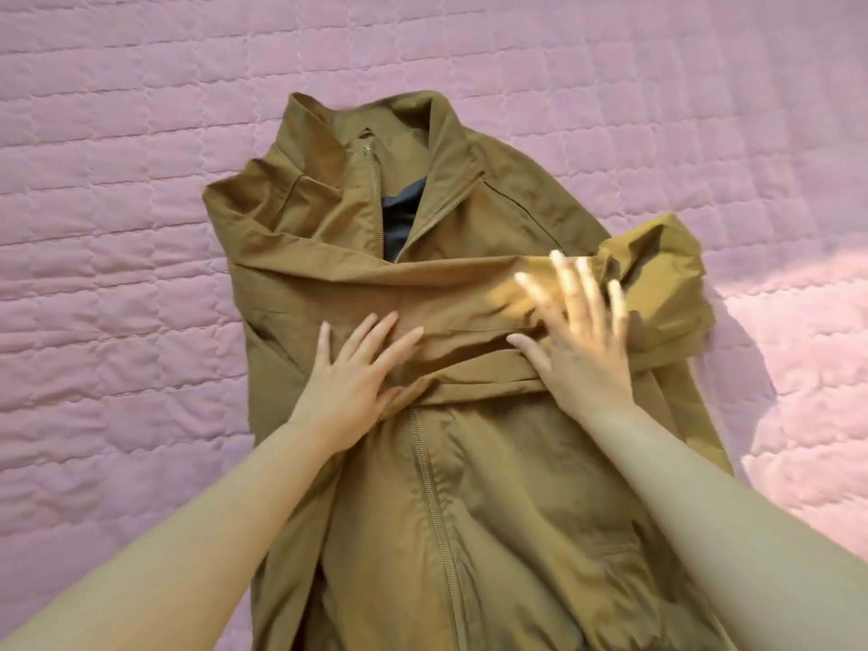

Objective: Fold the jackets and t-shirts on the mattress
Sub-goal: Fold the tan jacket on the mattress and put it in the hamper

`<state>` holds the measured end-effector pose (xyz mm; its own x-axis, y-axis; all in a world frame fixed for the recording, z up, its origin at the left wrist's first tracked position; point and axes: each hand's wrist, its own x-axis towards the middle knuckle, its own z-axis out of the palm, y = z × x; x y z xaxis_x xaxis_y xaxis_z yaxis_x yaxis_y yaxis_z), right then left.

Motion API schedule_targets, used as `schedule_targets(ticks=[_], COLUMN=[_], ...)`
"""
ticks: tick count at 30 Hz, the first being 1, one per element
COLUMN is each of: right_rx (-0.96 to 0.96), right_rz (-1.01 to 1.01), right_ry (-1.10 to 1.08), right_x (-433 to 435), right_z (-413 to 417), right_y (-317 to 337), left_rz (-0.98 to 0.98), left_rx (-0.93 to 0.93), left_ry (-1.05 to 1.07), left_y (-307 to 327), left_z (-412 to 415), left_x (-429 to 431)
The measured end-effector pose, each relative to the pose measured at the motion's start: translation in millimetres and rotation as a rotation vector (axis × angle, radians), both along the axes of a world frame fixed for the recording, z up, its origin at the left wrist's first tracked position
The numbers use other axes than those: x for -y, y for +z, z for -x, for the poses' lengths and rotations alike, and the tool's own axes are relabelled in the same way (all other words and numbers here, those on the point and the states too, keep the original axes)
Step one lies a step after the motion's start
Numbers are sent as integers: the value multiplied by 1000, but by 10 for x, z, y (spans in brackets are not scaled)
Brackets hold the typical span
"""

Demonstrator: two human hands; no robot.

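Both flat hands, the left hand [350, 368] and the blurry right hand [575, 340], gripping nothing, are pressing the brown zip-up cloth jacket [469, 486]'s crossed sleeves on the pink quilted mattress [117, 227]; smoothing outward should keep them flat.

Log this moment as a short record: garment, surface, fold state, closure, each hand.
garment: brown jacket, front up, collar away from the person
surface: pink quilted mattress
fold state: sleeves laid across the chest; lower body not yet folded
closure: zipper closed below the sleeves, open at the neck, dark lining showing
left hand: flat on the crossed sleeves, fingers straight
right hand: fingers spread on the sleeve fabric, blurred
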<state>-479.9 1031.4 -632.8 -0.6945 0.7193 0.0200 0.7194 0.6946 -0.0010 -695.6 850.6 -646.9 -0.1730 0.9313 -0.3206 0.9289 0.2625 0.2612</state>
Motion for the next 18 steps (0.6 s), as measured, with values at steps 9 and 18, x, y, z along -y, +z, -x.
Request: schedule_targets(ticks=[9,18], right_rx=[-507,-1388], right_rz=[462,1148], right_ry=[-1446,-1299], right_x=[-766,-1027], right_z=[-527,-868], right_y=[227,354], left_rz=[-160,-74], left_rx=[-62,1], left_ry=[10,-69], left_y=[126,138], left_z=[-628,-921], left_x=[-564,-1226])
